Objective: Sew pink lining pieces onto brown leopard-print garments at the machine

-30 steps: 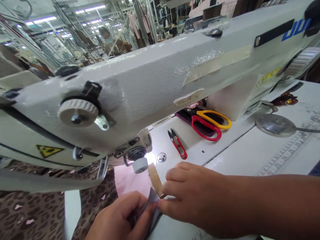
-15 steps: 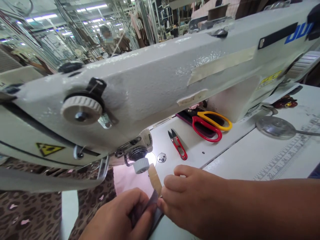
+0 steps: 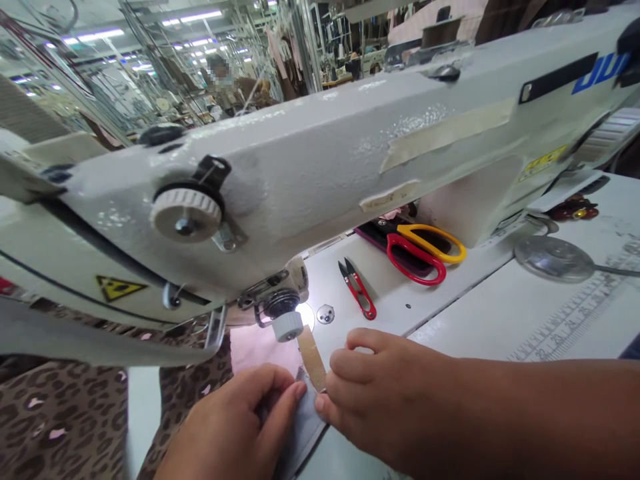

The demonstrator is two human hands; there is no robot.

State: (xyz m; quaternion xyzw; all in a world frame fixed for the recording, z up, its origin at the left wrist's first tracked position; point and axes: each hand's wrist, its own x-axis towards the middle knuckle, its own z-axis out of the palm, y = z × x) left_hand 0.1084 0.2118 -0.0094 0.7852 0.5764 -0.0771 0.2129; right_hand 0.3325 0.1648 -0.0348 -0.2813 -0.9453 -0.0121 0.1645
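My left hand is closed in a pinch, thumb against forefinger, on a piece of grey fabric in front of the sewing machine's needle area. Close to its right, my right hand has curled fingers, with thumb and forefinger pressed together at the fabric's edge; what lies between them is hidden. A tan strip runs from the needle area down to the right fingertips. Pale pink fabric lies beyond my left hand, beside brown leopard-print cloth.
The sewing machine spans the view. Thread snips with red handles lie on the bed, near scissors with red and yellow handles. A round clear disc and a printed ruler are at right. A person sits in the background.
The grey fabric, folded up between my left fingers before, now lies flatter. My left thumb has shifted slightly up and left. My right hand has barely moved. The view has shifted slightly.
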